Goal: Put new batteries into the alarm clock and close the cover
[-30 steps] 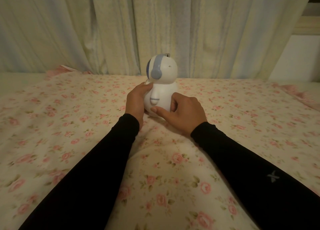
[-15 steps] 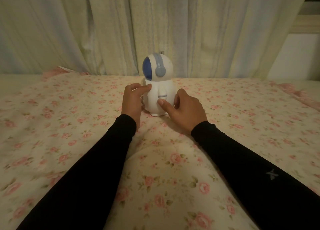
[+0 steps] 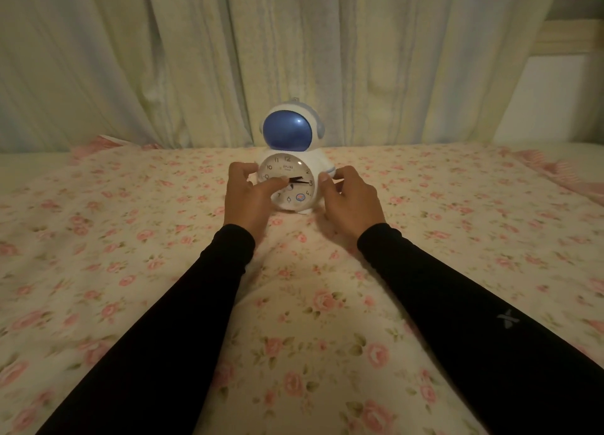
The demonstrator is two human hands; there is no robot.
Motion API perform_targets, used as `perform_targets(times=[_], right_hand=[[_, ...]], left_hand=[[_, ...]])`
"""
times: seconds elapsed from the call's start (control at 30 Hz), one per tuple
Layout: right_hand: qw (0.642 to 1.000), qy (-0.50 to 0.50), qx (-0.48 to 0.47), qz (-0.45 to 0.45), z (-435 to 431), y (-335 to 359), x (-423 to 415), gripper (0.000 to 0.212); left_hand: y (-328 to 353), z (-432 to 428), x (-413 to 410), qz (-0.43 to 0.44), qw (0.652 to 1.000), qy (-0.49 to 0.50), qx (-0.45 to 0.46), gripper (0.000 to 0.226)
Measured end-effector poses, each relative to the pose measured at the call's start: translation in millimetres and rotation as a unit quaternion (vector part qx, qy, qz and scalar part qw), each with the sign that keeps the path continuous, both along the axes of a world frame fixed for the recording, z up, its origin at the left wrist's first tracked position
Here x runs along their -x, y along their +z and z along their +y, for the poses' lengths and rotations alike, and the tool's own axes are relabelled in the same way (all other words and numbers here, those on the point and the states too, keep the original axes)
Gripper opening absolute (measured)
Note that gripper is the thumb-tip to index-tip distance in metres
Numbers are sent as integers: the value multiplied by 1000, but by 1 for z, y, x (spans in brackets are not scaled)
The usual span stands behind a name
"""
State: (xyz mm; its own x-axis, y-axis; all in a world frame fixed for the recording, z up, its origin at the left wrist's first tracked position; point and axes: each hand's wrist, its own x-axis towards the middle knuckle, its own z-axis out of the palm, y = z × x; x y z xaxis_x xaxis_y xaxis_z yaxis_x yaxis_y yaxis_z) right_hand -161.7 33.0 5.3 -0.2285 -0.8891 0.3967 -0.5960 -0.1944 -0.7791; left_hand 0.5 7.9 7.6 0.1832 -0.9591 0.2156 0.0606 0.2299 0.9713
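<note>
Where our two black sleeves (image 3: 183,320) run forward over the floral bedspread (image 3: 98,238), we list first the left hand (image 3: 250,194): fingers loosely curled, thumb lying across the lower left of the dial, no firm grip that we can see. Next, the right hand (image 3: 351,199): fingers parted, tips touching or just beside the clock's right flank; we cannot tell which. Between them, the alarm clock (image 3: 291,166): astronaut figure, upright on the soft bedding, dial and blue visor facing us, battery cover out of view, so presumably on the back. We judge it light, hollow, rigid plastic; smooth and rounded, so liable to slip; the clear dial window looks most fragile. Best held by the body's two sides below the helmet, not by the face. Beyond, pale curtains (image 3: 196,58)
</note>
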Motion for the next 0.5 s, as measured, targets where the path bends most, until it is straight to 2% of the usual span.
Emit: perform_targets(times=[0.27,0.5], right_hand=[[1000,11,-28,-8,-10,-1,5,44],[999,17,-42,-10,-12,0,7,46]], left_hand=[[-1,5,-1,-53,998,32,14,34],[-6,-1,1,-125,989,78,7,9]])
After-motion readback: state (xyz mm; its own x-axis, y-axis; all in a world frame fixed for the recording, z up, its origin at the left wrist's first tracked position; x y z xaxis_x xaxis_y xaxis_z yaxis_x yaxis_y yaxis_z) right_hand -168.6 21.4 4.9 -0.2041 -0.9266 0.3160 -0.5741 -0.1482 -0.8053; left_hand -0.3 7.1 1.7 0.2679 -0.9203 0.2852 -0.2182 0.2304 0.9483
